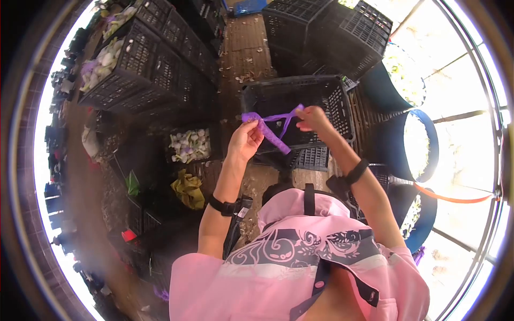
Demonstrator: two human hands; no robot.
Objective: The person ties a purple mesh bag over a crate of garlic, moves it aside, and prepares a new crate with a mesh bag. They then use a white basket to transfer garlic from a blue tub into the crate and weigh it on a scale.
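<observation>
A strip of purple mesh netting stretches between my two hands. My left hand pinches it near one end, and a loose tail hangs down to the right of the fingers. The other side is gripped in my right hand, its fingers closed, a little higher up. Under the netting stands a black plastic crate with slotted walls; its interior is dark. Both hands are above this crate, apart from its rim.
Left of the crate, a smaller dark crate holds white bulb-like vegetables. Near it lies a crumpled yellow-brown bag. Stacked black crates rise at the left, others at the back right. Several blue barrels line the right side.
</observation>
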